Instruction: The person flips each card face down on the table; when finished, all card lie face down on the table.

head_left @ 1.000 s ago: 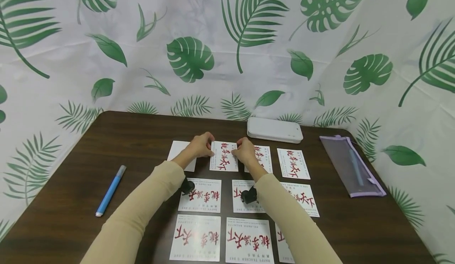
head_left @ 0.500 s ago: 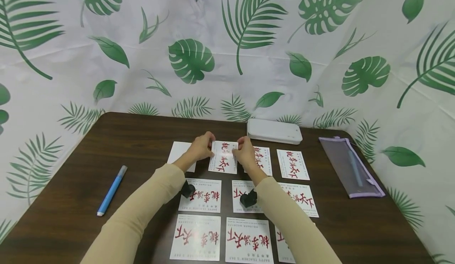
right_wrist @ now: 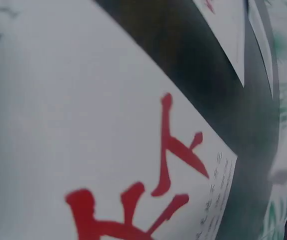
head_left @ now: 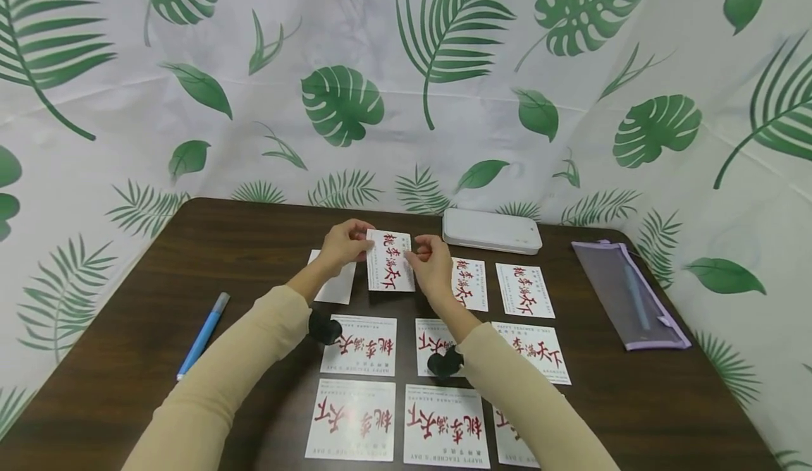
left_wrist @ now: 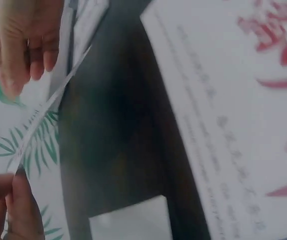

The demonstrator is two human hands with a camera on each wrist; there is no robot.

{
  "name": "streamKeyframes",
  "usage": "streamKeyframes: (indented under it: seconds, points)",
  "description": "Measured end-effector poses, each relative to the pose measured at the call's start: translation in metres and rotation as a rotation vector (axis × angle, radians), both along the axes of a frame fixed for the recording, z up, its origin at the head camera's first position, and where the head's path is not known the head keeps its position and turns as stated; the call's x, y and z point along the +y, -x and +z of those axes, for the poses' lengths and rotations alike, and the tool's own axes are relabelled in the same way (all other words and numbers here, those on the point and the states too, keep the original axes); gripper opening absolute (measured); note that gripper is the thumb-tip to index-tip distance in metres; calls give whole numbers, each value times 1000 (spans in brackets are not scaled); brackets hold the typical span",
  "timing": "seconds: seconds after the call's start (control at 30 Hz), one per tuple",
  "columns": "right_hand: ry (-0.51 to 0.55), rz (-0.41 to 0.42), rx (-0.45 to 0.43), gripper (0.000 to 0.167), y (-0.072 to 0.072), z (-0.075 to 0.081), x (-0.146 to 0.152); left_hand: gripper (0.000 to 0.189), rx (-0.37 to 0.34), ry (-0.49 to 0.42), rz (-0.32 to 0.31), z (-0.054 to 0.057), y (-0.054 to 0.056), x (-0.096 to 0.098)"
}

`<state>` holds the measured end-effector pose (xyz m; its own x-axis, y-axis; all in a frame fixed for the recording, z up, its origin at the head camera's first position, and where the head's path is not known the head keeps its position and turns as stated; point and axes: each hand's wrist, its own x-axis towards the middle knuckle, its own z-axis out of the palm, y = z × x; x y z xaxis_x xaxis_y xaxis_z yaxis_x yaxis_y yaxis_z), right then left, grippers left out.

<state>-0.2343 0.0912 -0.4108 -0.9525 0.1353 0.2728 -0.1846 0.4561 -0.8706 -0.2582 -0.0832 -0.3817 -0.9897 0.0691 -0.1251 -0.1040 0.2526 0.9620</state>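
Observation:
Raised above the table's far part is a white card [head_left: 387, 277] printed with red Chinese characters. My left hand [head_left: 345, 247] pinches it by its left edge, as the left wrist view also shows, with the card nearly edge-on. At its right edge is my right hand [head_left: 434, 263], its thumb overlapping the card in the head view. In the left wrist view the right fingers hang loosely, apart from the card. A blank white card [head_left: 336, 288] lies partly behind the left wrist. Two more printed cards, a card [head_left: 469, 284] and another card [head_left: 525, 290], lie to the right.
Several printed cards, such as a near card [head_left: 352, 421] and a middle card [head_left: 361, 344], lie in rows. A blue marker [head_left: 203, 337] rests left. A white case [head_left: 491, 230] stands at the back, and a purple-edged mesh pouch [head_left: 631, 295] lies right.
The card between my hands has risen off the table and shifted slightly left, with the left hand. The right hand's fingers have loosened from the card's right edge.

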Motion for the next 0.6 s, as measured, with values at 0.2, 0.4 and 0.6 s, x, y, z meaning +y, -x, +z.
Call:
streamKeyframes:
  seconds: [0.2, 0.4, 0.6]
  points:
    - [-222, 136, 183, 33, -13, 9, -22, 27, 75, -64, 117, 9, 0, 12]
    - [-315, 121, 291, 27, -16, 14, -25, 26, 185, -79, 141, 21, -4, 26]
    - [-193, 75, 336, 22, -12, 18, -16, 35, 270, -53, 129, 24, -6, 25]
